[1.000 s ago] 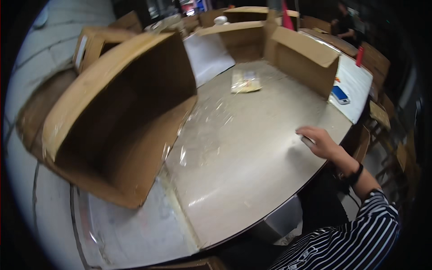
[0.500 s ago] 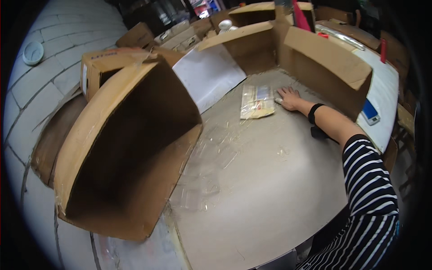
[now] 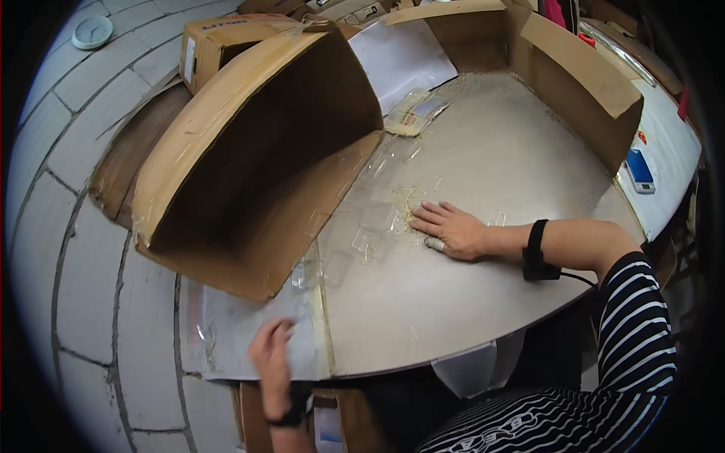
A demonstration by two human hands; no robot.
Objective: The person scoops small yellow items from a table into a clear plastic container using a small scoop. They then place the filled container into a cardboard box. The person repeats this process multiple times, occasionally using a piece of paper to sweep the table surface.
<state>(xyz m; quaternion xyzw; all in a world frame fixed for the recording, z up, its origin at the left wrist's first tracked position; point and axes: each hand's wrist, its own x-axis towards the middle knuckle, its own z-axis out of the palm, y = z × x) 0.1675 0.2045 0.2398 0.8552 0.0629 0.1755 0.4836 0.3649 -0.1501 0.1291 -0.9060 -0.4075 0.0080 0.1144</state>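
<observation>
My right hand [image 3: 453,232] lies palm down on the grey tabletop [image 3: 513,166], fingers stretched out, a light wrap on one finger or the thumb. Its fingertips touch a small heap of thin gold-coloured bits [image 3: 408,208], too fine to name. Several flat clear plastic pieces [image 3: 374,235] lie to the left of that hand. My left hand [image 3: 272,355] hovers near the table's front left corner, smeared by motion with its fingers partly bent; whether it holds anything cannot be made out. A clear printed plastic bag [image 3: 415,112] rests farther back, beside a white sheet [image 3: 400,64].
On the left a large cardboard box [image 3: 302,226] lies with its open side toward the table. Cardboard walls [image 3: 574,98] edge the back and right. A small blue-and-white device [image 3: 639,171] sits on the white surface [image 3: 664,192] at right. A round clock-like dial [image 3: 92,32] shows far left.
My right hand has swept nearer and left, and gold bits are now heaped at its fingertips. The plastic bag has shifted back left against the white sheet. My left hand has come into view.
</observation>
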